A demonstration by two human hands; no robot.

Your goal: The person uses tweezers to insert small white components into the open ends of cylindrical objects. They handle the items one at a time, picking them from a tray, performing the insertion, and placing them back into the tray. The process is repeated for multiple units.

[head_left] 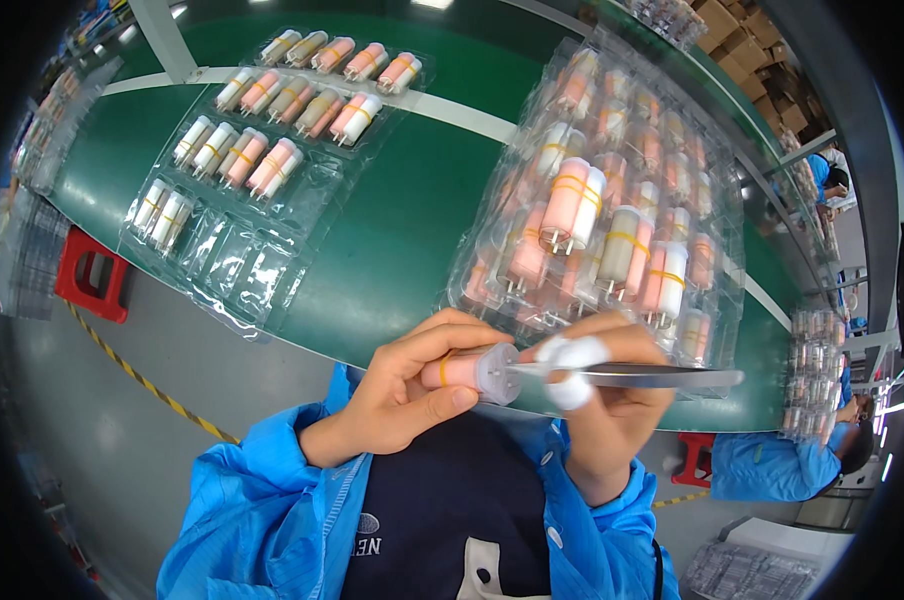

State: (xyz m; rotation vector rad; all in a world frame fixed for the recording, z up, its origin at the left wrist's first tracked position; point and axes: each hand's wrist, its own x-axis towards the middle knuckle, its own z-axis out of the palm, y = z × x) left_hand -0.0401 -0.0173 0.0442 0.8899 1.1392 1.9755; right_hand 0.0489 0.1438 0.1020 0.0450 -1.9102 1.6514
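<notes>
**Inspector A:** Pink tube point(459, 370) sits crosswise in the left hand point(407, 395), pinched between thumb below and fingers above, with its pale cap end facing the right hand point(612, 395). It is held above the near edge of the green belt point(392, 230).

**Inspector B:** And the right hand?

**Inspector A:** Closed around metal tweezers point(652, 376), whose tip meets the cap end of the tube. Two fingertips wear white finger cots point(572, 355).

**Inspector B:** Materials?

**Inspector A:** Tube is a smooth cylinder, pink body, translucent grey cap, one yellow band near the far end. Tweezers are slim, flat, polished steel. Both sleeves are glossy blue fabric.

**Inspector B:** What lies on the belt?

**Inspector A:** Two clear blister trays of thin, shiny, crinkled plastic. The left tray point(262, 270) lies flat; I count roughly fourteen pairs of pink and white cylinders, each pair bound by a yellow band, in four rows, with the nearest pockets unfilled. The right tray point(712, 170) appears stacked on others and tilted; its pairs overlap through the plastic, so I cannot give an exact count.

**Inspector B:** Anything else?

**Inspector A:** One red stool point(92, 275) stands left of the belt.
</notes>
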